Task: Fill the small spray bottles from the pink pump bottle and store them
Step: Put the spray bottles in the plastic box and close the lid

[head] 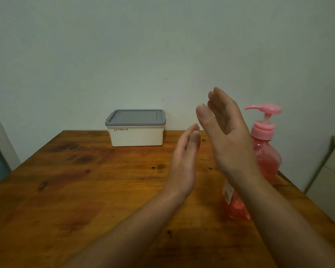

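Observation:
The pink pump bottle (267,151) stands upright on the right side of the wooden table (85,190), partly hidden behind my right forearm. My right hand (224,128) is raised in front of it with straight fingers and holds nothing. My left hand (184,163) is raised just left of it, palm facing the right hand, fingers straight, also holding nothing. The two hands are a little apart. No small spray bottles are in view.
A white storage box with a closed grey lid (135,128) sits at the table's far edge against the wall. A white cabinet (331,180) stands to the right of the table.

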A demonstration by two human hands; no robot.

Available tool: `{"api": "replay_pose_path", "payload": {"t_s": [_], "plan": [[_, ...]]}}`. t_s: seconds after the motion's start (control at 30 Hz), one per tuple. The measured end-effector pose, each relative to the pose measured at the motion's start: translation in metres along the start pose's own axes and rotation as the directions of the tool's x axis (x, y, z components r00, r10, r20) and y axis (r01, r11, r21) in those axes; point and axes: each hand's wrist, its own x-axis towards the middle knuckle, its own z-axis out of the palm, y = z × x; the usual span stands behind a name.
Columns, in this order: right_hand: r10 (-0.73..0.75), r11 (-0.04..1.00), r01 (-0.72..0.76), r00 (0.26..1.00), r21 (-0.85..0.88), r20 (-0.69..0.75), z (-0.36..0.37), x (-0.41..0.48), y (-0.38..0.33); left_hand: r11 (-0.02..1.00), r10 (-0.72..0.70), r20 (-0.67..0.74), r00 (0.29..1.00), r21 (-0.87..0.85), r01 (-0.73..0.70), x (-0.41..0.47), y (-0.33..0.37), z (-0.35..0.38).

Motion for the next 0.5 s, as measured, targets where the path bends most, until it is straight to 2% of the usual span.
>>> {"api": "replay_pose_path", "payload": {"t_s": [0.3,0.5], "plan": [[-0.088,0.992,0.1,0.985,0.078,-0.146,-0.035,-0.014,-0.003,0.998,-0.06,0.096,0.994,-0.027,0.063,-0.006,-0.011,0.03],[-0.121,0.974,0.183,0.921,0.136,-0.37,-0.059,-0.027,0.009,0.99,-0.131,0.134,0.982,-0.042,0.137,-0.011,-0.016,0.049]]}}
